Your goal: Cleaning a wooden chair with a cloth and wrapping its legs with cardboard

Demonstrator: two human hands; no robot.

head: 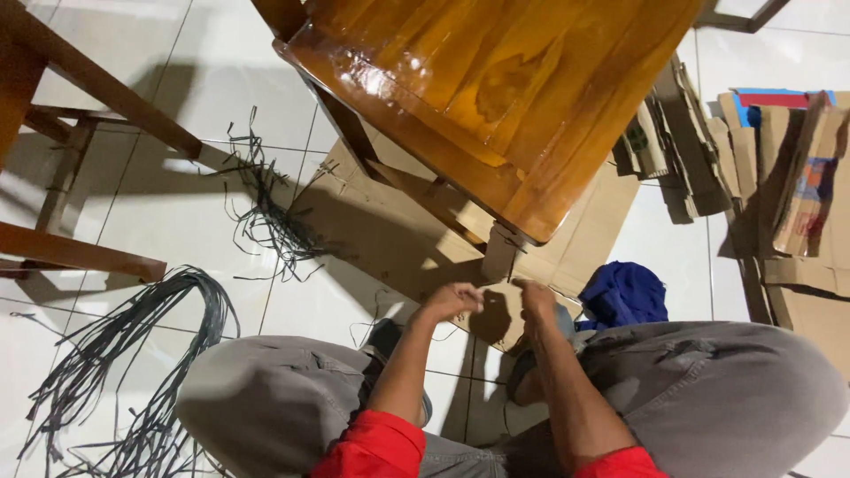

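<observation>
I sit on a white tiled floor with my knees in grey trousers and red sleeves on my arms. My left hand [453,301] has its fingers pinched together just below the foot of a wooden chair leg [500,252]. Anything between those fingers is too small to see. My right hand [537,299] is a hand's width to the right, curled downward over a flat brown cardboard sheet [381,226], with its fingertips hidden. The glossy wooden chair seat [496,88] fills the view above both hands.
A blue cloth [624,292] lies by my right knee. Black strips lie in a long bundle [133,354] at the left and a tangle [266,212] near the cardboard. Stacked cardboard pieces [779,177] stand at the right. Another wooden frame [71,252] is far left.
</observation>
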